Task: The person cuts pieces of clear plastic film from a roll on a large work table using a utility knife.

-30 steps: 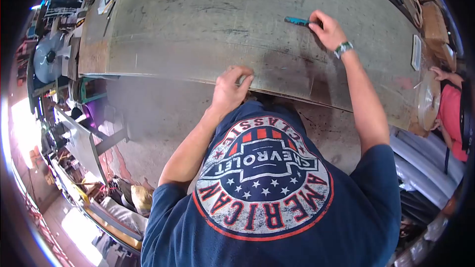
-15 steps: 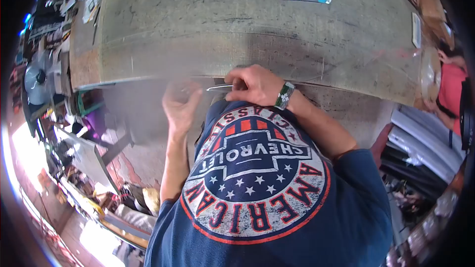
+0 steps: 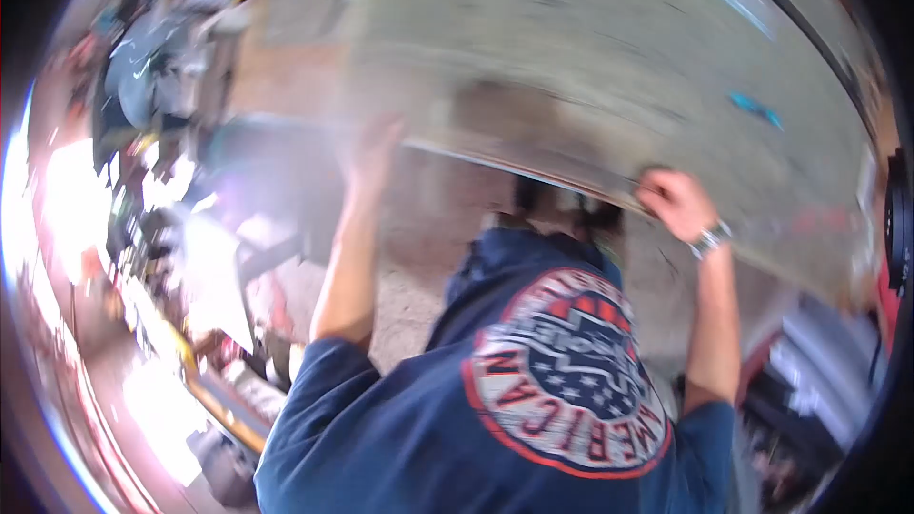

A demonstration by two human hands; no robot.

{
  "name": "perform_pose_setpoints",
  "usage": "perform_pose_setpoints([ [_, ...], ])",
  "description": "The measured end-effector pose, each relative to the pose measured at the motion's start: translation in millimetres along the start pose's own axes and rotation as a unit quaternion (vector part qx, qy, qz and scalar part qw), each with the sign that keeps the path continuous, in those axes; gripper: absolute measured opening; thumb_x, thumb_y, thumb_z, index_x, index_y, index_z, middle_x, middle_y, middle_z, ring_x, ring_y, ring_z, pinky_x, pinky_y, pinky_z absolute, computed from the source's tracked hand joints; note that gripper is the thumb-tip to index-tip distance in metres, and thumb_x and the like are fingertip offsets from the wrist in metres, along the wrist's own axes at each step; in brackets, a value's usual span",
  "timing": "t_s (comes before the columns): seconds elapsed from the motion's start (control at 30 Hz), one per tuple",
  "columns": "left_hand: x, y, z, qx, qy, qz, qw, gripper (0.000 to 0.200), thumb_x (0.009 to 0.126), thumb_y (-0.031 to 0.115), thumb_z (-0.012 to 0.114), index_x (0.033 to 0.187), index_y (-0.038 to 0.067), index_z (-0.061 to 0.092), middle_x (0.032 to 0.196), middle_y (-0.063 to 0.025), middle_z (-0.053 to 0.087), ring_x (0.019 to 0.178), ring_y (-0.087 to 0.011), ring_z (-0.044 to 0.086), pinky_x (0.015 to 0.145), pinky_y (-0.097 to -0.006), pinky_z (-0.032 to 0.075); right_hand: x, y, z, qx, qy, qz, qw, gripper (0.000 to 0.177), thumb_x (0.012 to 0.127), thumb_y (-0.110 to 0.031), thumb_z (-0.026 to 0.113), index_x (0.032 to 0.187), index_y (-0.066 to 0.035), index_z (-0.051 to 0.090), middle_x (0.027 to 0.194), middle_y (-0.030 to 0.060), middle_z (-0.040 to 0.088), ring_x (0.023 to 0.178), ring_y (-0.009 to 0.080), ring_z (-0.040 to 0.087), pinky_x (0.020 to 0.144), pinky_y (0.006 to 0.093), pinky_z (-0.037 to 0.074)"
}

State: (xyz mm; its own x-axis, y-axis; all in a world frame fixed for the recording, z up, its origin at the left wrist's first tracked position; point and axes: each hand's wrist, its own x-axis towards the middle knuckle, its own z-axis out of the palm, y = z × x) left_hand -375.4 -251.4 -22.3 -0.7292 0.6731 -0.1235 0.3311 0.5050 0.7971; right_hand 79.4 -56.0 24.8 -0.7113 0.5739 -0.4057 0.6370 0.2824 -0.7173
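Observation:
My left hand is raised near the front edge of the worktable; motion blur smears its fingers, and any object there cannot be made out. To the right, my right hand, with a band on its wrist, is at the table's edge with its fingers curled. Whatever it may hold is hidden or too small to name. A blue, knife-like tool lies on the tabletop beyond my right hand.
Grey and dark rolls are at the lower right. A round grey object stands among blurred clutter at the upper left. A pale panel leans at the left. Part of red clothing shows at the right edge.
My hands have moved far apart, the right one going right along the table edge. The thin pale loop between them no longer shows. The whole view has turned and blurred.

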Motion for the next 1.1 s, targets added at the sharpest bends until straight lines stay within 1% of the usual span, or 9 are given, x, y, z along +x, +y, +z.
perform_pose_setpoints([
  [0.03,6.7,14.8,-8.0,-0.089,-0.006,-0.043,0.995,0.026,0.091,0.015,0.079,0.112,0.0,0.076,0.094,-0.0061,0.075,0.082,-0.0112,0.066,0.076,-0.0256,0.053,5.1,-10.4,-2.8,0.012,-0.017,0.039,0.999,0.015,0.092,-0.016,0.068,0.093,-0.001,0.071,0.075,0.013,0.068,0.067,0.021,0.065,0.065,0.0361,0.051],
  [0.07,16.2,6.7,-13.1,-0.088,0.017,-0.041,0.995,0.023,0.091,0.012,0.078,0.111,0.0,0.076,0.092,-0.0047,0.074,0.081,-0.01,0.065,0.075,-0.0249,0.053,5.4,-15.4,-4.6,0.014,-0.025,0.089,0.996,0.015,0.089,-0.016,0.071,0.094,-0.001,0.072,0.078,0.0143,0.07,0.07,0.0235,0.067,0.067,0.0368,0.051],
  [0.17,48.9,-11.1,-23.2,-0.072,0.066,-0.037,0.995,0.02,0.091,0.007,0.078,0.109,0.0,0.076,0.087,-0.0013,0.072,0.078,-0.0074,0.063,0.072,-0.0235,0.052,18.3,-3.5,10.1,0.047,0.004,0.042,0.998,0.011,0.087,-0.006,0.072,0.096,0.001,0.072,0.079,0.0096,0.073,0.071,0.0146,0.066,0.068,0.0317,0.052],
  [0.2,55.4,-14.4,-26.5,-0.062,0.08,-0.036,0.994,0.019,0.09,0.006,0.078,0.108,-0.001,0.076,0.086,-0.0002,0.071,0.077,-0.0067,0.062,0.072,-0.0231,0.051,19.8,-0.7,15.2,0.104,-0.012,0.073,0.992,0.011,0.089,-0.006,0.072,0.096,0.002,0.072,0.081,0.009,0.075,0.073,0.0136,0.067,0.068,0.0315,0.053],
  [0.37,84.6,-25.6,-44.3,0.002,0.136,-0.037,0.99,0.021,0.087,0.016,0.081,0.101,0.001,0.078,0.086,-0.0047,0.073,0.074,-0.0093,0.063,0.071,-0.0268,0.052,37.2,-15.6,22.7,0.085,-0.018,0.097,0.991,0.009,0.09,-0.005,0.072,0.095,0.003,0.072,0.078,0.0065,0.073,0.07,0.0113,0.066,0.066,0.0295,0.052],
  [0.5,98.6,-43.9,-37.3,0.135,0.2,0.067,0.968,0.029,0.085,0.02,0.083,0.103,-0.001,0.076,0.093,-0.0087,0.076,0.077,-0.0158,0.068,0.074,-0.0308,0.055,41.8,-12.7,21.1,0.113,-0.026,0.125,0.985,0.011,0.092,-0.007,0.071,0.093,0.004,0.071,0.076,0.0043,0.071,0.069,0.0102,0.065,0.065,0.0281,0.051],
  [0.7,98.9,-46.4,-35.5,-0.04,0.171,-0.02,0.984,0.033,0.085,0.023,0.083,0.108,0.0,0.077,0.098,-0.0084,0.077,0.084,-0.0148,0.071,0.079,-0.0296,0.056,49.4,-11.1,17.8,0.131,-0.044,0.143,0.98,0.015,0.097,-0.011,0.07,0.097,0.004,0.071,0.077,0.0031,0.07,0.07,0.0099,0.065,0.065,0.0274,0.052],
  [0.9,97.2,-49.8,-34.7,-0.001,0.188,0.015,0.982,0.033,0.086,0.022,0.083,0.109,0.0,0.078,0.094,-0.0073,0.077,0.085,-0.0135,0.071,0.079,-0.0286,0.056,52.8,-5.6,14.7,0.146,-0.07,0.147,0.976,0.014,0.098,-0.011,0.069,0.095,0.003,0.071,0.077,0.0016,0.069,0.07,0.0095,0.064,0.066,0.0275,0.053],
  [1.1,98.9,-54.0,-31.8,-0.007,0.185,-0.007,0.983,0.033,0.085,0.022,0.084,0.11,0.001,0.078,0.094,-0.0062,0.077,0.088,-0.0136,0.071,0.081,-0.0286,0.056,51.5,-8.9,7.9,0.159,-0.089,0.153,0.971,0.011,0.096,-0.008,0.07,0.094,0.003,0.071,0.079,0.0013,0.07,0.072,0.0089,0.065,0.067,0.0273,0.053],
])
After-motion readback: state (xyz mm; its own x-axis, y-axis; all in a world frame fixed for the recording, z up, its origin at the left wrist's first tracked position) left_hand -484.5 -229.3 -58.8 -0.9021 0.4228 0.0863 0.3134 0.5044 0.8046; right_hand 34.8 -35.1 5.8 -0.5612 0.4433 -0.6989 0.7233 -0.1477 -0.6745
